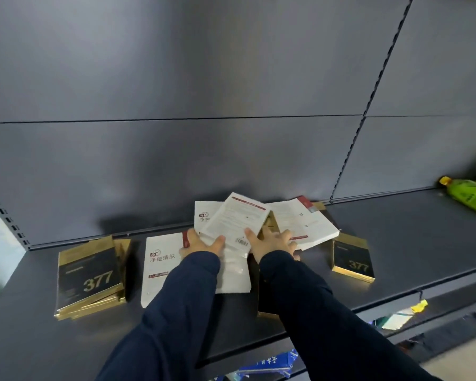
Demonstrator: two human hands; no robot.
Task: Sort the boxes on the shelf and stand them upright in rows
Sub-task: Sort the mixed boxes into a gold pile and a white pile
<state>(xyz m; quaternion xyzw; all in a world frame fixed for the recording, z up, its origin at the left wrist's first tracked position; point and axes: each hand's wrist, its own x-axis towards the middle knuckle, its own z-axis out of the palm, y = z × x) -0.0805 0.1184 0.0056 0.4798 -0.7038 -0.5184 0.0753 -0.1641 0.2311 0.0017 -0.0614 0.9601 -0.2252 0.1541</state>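
Observation:
Flat white boxes with red trim lie in a loose heap in the middle of the dark shelf [396,257]. One tilted white box [235,220] is raised off the heap; my left hand [201,244] grips its lower left edge and my right hand [272,242] holds its lower right corner with the thumb on top. Another white box [160,265] lies flat under my left forearm, and a third white box [305,224] lies to the right. A stack of black-and-gold "377" boxes [90,276] sits at the left, and a single black-and-gold box [352,258] lies at the right.
A green bottle [470,196] lies on its side at the far right of the shelf. The grey back panel [204,105] rises behind the heap. Below the shelf's front edge are blue packaging [267,365] and a yellow scrap [419,306].

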